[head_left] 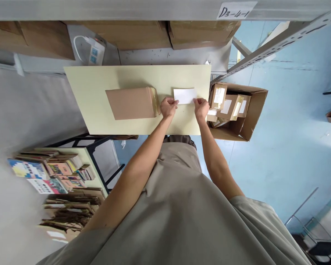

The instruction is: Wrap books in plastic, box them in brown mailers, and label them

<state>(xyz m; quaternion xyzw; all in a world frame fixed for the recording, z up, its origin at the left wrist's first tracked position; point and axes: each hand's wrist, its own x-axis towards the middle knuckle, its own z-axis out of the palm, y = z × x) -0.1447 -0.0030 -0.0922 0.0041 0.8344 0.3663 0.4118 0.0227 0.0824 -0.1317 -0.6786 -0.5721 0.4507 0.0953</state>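
Observation:
Both my hands pinch a blank white label (184, 96) just above or on the pale yellow tabletop (91, 110); I cannot tell whether it touches the surface. At its lower left corner is my left hand (168, 107), thumb and fingers closed on the edge. My right hand (201, 108) grips the lower right corner the same way. To the left of my left hand lies a closed brown cardboard box (131, 103), with clear tape over its right end.
An open carton (256, 114) holding several labelled small boxes stands right of the table. Behind, a metal shelf (154, 10) carries cartons and a power strip (96, 53). At lower left, a black-framed rack (92, 147) bears books and flattened cardboard.

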